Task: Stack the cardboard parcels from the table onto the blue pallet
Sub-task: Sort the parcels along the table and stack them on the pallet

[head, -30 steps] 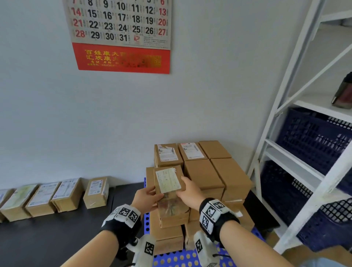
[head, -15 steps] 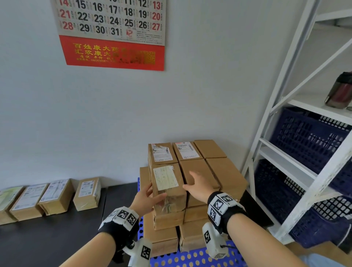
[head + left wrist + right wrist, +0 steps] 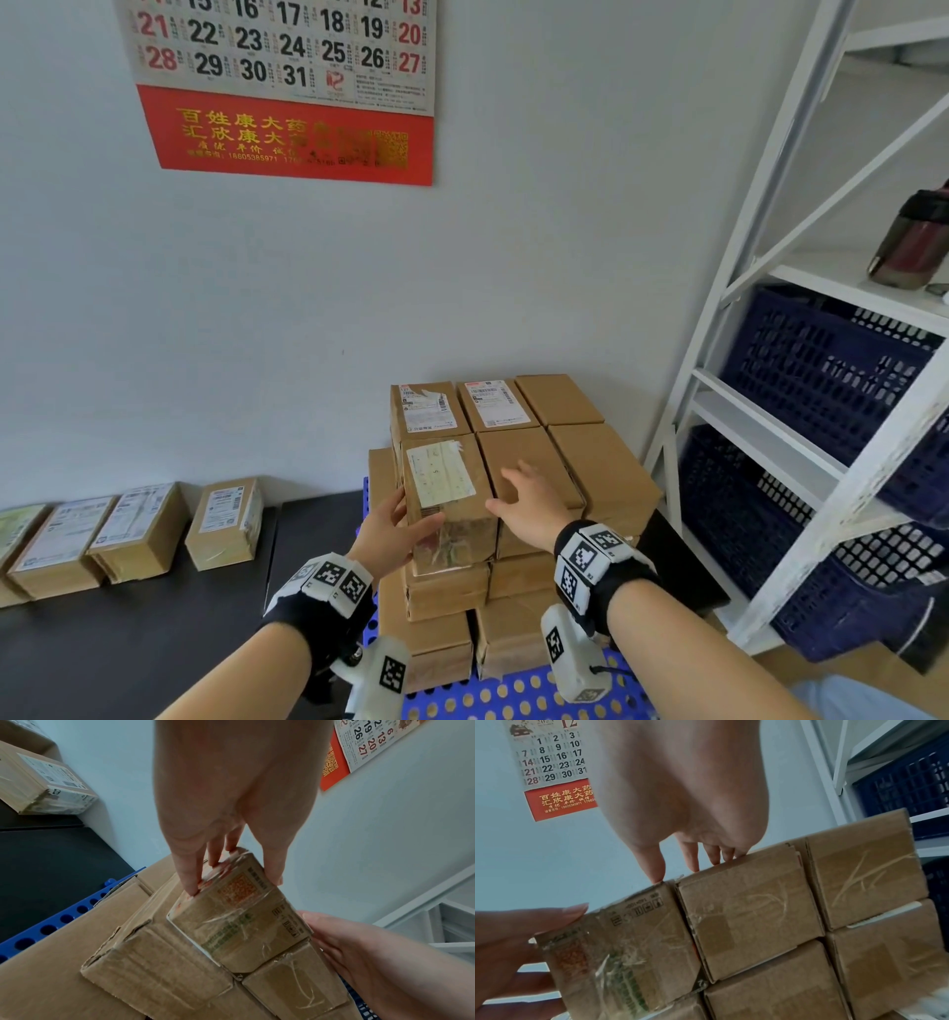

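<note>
Atop the stack (image 3: pixel 445 591), the parcel (image 3: pixel 442 480) lies lengthwise toward the wall (image 3: pixel 257 318).

Bright, even light, soft shadows; wide-angle bending at edges (wrist views soft, perhaps motion).

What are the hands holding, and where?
The left hand grips the labelled parcel at its near left corner; the right hand holds nothing.
</note>
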Tool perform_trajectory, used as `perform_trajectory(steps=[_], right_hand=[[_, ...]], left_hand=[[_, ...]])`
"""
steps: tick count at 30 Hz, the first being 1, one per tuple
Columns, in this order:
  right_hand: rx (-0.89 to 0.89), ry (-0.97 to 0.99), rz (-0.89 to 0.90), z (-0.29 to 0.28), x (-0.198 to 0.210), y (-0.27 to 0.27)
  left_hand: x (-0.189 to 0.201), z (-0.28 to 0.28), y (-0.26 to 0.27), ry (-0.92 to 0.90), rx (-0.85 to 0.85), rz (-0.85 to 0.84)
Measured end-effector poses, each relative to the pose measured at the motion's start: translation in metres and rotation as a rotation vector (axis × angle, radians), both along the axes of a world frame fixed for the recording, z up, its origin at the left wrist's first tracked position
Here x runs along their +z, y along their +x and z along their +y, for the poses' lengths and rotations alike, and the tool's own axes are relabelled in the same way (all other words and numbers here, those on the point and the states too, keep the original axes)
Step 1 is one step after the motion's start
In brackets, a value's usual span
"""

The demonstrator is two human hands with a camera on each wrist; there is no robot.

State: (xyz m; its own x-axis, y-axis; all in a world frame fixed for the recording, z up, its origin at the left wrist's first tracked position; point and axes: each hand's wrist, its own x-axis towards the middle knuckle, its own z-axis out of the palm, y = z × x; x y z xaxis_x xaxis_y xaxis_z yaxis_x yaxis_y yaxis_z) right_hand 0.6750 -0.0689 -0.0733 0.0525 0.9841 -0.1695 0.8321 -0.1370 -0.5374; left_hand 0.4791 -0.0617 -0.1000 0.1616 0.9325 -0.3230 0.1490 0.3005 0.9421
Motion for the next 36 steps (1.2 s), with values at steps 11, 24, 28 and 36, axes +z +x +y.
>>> perform_trajectory(steps=[11,24,28,36], right_hand=[[0.006,0.019,0.316,-0.01,0.036,-0.02],[0.248,-0.062,0.555,-0.006,0.028,-0.133],[0.278,-0.112,0.562,0.0,0.011,-0.176],[0.222,-0.197,0.583,0.038,-0.04,-0.262]], left_hand=[[0.017,-0.007,-0.025,0.018,0.077,0.069],[0.004,-0.062,-0.12,-0.014,0.368,0.109],[-0.008,-0.064,-0.163,-0.064,0.434,0.124],[-0.046,-0.027,-0.24,-0.132,0.471,0.107]])
